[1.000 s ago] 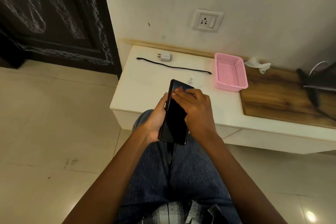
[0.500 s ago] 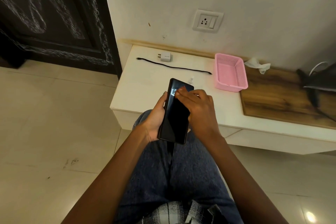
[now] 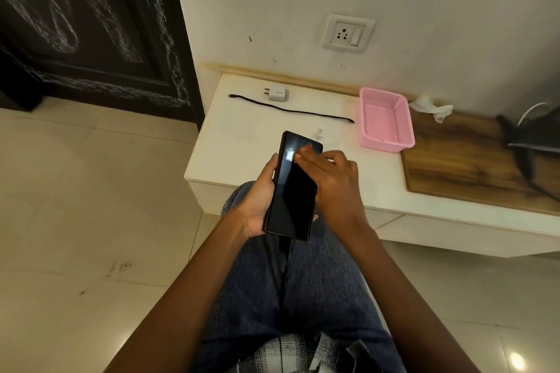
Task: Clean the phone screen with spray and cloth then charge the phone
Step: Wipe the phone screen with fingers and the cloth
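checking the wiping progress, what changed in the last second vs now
The right hand, fingers on the phone screen, slid slightly left across its upper part, and a bright reflection now shows beside the fingertips. Whether a cloth lies under the fingers cannot be told. The left hand kept its grip on the phone's left edge. Charger, cable and pink basket did not move.

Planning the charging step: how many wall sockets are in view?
1. A white wall socket plate with a switch sits on the wall above the white table, beyond the white charger adapter. Others may be out of frame.
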